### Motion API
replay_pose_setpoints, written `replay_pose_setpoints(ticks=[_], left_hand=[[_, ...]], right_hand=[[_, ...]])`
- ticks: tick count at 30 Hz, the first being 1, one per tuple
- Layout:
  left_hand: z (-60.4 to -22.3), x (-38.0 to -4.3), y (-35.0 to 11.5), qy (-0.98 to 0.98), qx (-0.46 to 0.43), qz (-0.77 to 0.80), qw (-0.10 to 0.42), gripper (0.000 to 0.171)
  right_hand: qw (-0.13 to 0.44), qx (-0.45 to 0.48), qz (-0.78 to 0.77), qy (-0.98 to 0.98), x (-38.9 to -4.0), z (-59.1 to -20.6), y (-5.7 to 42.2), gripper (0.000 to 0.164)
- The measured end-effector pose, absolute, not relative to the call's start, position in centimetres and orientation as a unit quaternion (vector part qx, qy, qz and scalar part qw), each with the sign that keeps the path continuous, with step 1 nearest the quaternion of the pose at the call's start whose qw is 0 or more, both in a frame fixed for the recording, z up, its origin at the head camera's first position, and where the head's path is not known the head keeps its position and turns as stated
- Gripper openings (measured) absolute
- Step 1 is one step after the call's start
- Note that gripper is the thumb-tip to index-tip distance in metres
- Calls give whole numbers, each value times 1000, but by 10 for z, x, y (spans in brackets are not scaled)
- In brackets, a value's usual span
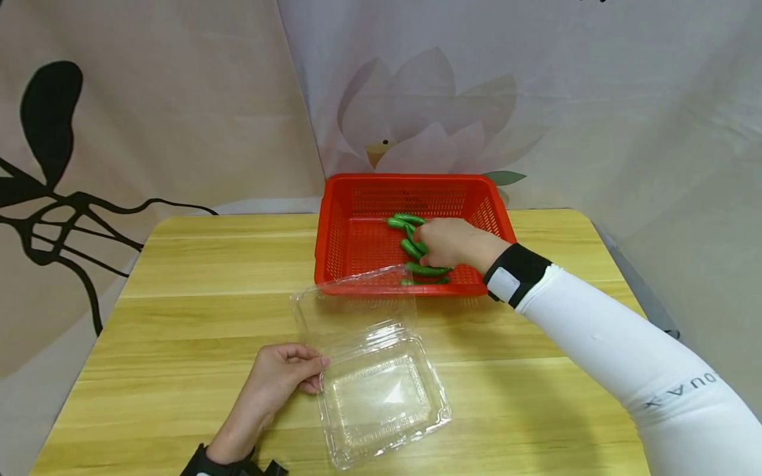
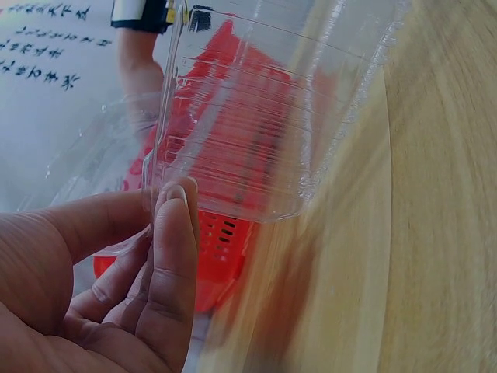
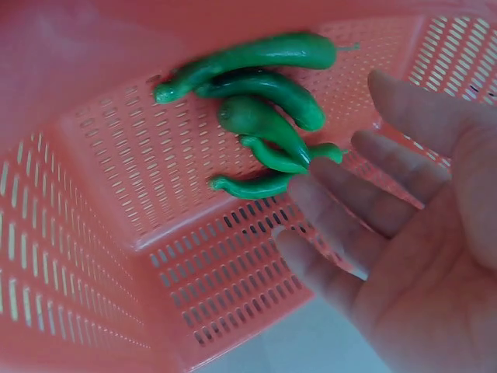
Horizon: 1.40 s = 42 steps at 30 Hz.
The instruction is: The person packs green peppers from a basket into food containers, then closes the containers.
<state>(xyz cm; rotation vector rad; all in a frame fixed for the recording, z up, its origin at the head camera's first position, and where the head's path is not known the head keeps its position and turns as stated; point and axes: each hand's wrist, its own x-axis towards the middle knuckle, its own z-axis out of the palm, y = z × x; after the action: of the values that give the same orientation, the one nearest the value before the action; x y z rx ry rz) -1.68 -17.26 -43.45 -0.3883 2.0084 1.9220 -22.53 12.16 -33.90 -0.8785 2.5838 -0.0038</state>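
Observation:
My left hand (image 1: 286, 373) pinches the left edge of a clear plastic clamshell box (image 1: 381, 396) between thumb and fingers. The box stands with its lid (image 1: 357, 304) raised at the back, overlapping the basket's front rim in the head view. Inside a red plastic basket (image 1: 363, 251) lie several green chili peppers (image 3: 264, 128). My right hand (image 1: 449, 243) reaches down into the basket over the peppers. In the right wrist view that hand (image 3: 419, 210) has its fingers spread, the fingertips right at the peppers, with nothing in the palm.
A yellow wood-grain table (image 1: 226, 291) carries the box and the basket. Behind it hangs a cloth backdrop (image 1: 232, 106) with a printed lotus flower, close to the basket's far side. A white sleeve (image 1: 619, 357) covers the right arm.

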Motion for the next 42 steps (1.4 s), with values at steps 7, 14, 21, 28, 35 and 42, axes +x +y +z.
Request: replay_pose_setpoints(ticks=[7,14,21,28,35,42], left_hand=[[-434,-16,-172,706,-134,675,167,19],[-434,-15,-172,706,-133,676,164,18],[-434,-16,-172,707,-136,675,160,20],[-435,-16,-173,704,-128,679,164,21],[-435,-16,-173,705,-129,679,162,21],[-436,-17,-172,706,-132,678,158,20]], right_hand=[[209,-348,15,914,-230,-345,114,8],[209,-371,44,904,-233,-353,102,26],[201,-374,107,899,-235,-359,96,9],[211,-382,159,886,-235,-367,94,9],[222,-380,146,886,-237,-373,92,9],[227,-383,147,884,-236,-378,92,10]])
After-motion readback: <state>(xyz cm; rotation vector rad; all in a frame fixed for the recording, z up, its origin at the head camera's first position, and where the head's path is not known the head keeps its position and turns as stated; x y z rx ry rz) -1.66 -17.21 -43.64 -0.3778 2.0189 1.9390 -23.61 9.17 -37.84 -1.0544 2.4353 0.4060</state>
